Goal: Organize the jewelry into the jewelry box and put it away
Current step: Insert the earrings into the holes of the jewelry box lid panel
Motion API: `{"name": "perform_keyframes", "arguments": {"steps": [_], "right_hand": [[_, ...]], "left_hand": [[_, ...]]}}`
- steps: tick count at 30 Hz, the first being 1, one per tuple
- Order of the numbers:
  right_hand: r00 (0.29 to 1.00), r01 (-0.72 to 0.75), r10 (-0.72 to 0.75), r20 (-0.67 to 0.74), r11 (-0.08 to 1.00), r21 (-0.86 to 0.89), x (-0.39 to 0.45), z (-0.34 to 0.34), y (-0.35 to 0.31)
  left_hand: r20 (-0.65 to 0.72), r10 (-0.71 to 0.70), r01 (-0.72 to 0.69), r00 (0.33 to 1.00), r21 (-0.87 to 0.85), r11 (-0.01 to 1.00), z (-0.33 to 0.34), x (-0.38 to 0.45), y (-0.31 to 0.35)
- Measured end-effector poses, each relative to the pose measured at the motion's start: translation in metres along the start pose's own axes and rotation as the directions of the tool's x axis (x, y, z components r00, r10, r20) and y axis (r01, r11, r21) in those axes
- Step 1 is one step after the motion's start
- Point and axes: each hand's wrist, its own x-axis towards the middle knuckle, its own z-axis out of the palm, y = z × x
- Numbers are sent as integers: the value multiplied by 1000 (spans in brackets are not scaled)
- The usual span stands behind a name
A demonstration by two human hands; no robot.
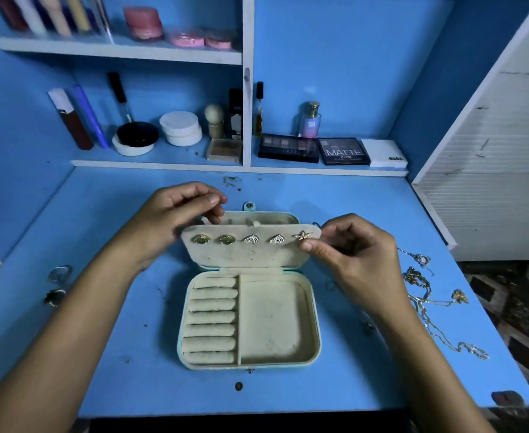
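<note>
An open jewelry box [275, 320] with a cream lining lies in the middle of the blue table. Its earring flap [250, 254] stands up and carries several earrings in a row. The rightmost is a star earring [303, 235]. My right hand [347, 248] pinches the flap's right edge just beside and under that star. My left hand [175, 217] has its fingers curled at the flap's top left corner; what they hold is hidden. Two rings [57, 285] lie at the far left. Gold and silver necklaces [428, 295] lie at the right.
Ring rolls [213, 320] fill the box's left half; the right compartment holds nothing. Shelves behind the table carry makeup palettes [314, 149], a perfume bottle [310, 120], jars and tubes. A white slatted door [500, 157] stands at the right. The table's front edge is close to me.
</note>
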Motion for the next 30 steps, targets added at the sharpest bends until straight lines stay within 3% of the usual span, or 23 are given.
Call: {"name": "perform_keyframes", "arguments": {"steps": [5,13,23,30], "right_hand": [[998,-50,49,-34,999,-12,16,7,-4],[978,-203,194,-81,972,-122,33,14,0],[957,-288,280,-71,917,-275,44,20,17],[954,-300,287,-92,875,-379,44,22,23]], "left_hand": [[-242,-25,10,970,-60,998,1,-3,-11],[-430,-12,2,903,-25,1000,6,-14,-34],[-451,219,-13,865,417,909,11,-22,-58],[-453,265,-4,851,500,866,13,-25,-60]]}}
